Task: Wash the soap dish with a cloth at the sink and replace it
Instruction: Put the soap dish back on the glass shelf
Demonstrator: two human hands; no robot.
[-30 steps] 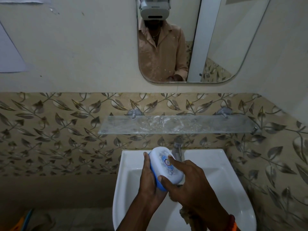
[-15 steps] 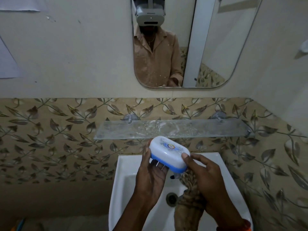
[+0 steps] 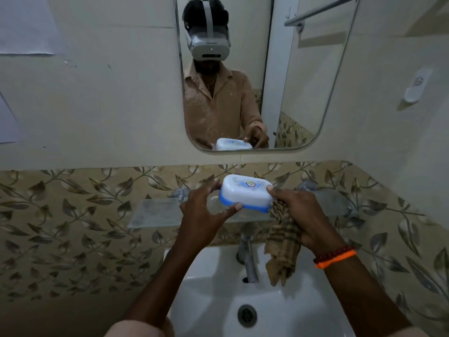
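Observation:
The soap dish, a closed white case with a blue base, is held level just above the glass shelf. My left hand grips its left end, thumb under the front edge and fingers behind. My right hand touches the dish's right end with its fingertips while holding a brown checked cloth in the palm. The cloth hangs down over the white sink.
A metal tap stands at the back of the basin, with the drain below. A mirror hangs above the shelf. A white holder sticks to the right wall. Leaf-patterned tiles line the wall.
Both hands have lifted the soap dish from over the basin up to shelf height and levelled it. The cloth has come up with my right hand.

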